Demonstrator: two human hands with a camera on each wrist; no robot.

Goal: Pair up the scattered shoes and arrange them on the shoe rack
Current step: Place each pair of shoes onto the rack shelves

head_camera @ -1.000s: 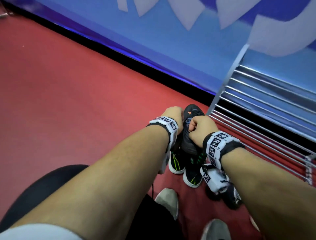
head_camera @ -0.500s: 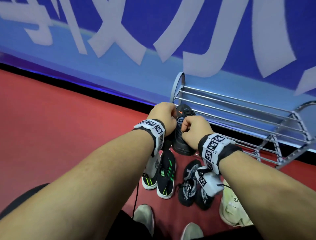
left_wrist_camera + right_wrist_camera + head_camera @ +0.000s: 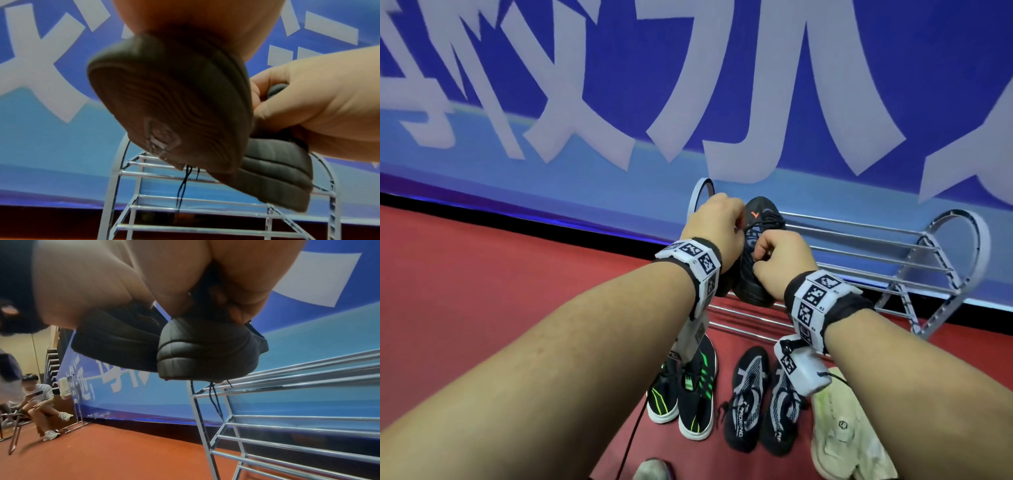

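Observation:
I hold a pair of black shoes in the air, side by side, over the left end of the metal shoe rack [image 3: 859,246]. My left hand [image 3: 717,222] grips one black shoe [image 3: 170,105]; the left wrist view shows its ridged sole, while the head view hides most of it under my wrist. My right hand [image 3: 780,255] pinches the collar of the other black shoe [image 3: 760,219], which has an orange mark. In the right wrist view its heel [image 3: 205,350] hangs just above the top rails [image 3: 308,369], laces dangling.
On the red floor below my arms stand a black-and-green pair [image 3: 688,387], a black-and-grey pair [image 3: 760,394] and a cream shoe [image 3: 839,428]. A blue banner wall [image 3: 585,102] stands behind the rack. A person sits on a chair [image 3: 39,405] far to the left.
Both hands have carried the black pair up from the floor shoes and further over the rack's top tier. The head view has tilted up, showing more of the rack and wall.

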